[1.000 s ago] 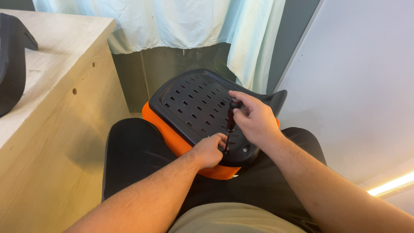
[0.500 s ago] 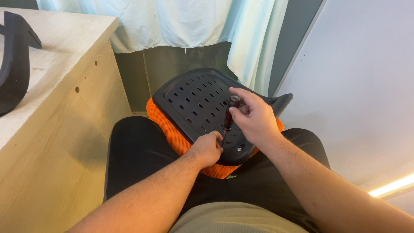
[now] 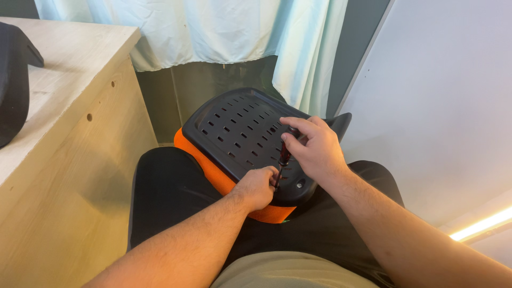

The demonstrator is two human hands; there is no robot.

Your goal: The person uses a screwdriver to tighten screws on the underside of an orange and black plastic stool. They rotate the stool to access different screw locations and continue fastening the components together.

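1. Right now I see the black slotted seat panel lying across my lap at the middle of the view, tilted so that its far end rises toward the curtain.
2. Under the panel sits an orange mesh cushion, showing along the panel's left and near edges.
3. My right hand is curled closed around the top of a dark screwdriver, fingers wrapped on the handle, above the near right part of the panel.
4. The screwdriver stands nearly upright, its shaft running down to the panel surface close to my left hand.
5. My left hand is loosely fisted at the panel's near edge, fingertips pinched around the lower shaft by the tip; I cannot tell what the tip sits in.
6. To the left stands a pale wooden cabinet, with a black object resting on top at the far left.
7. A white wall fills the right side.
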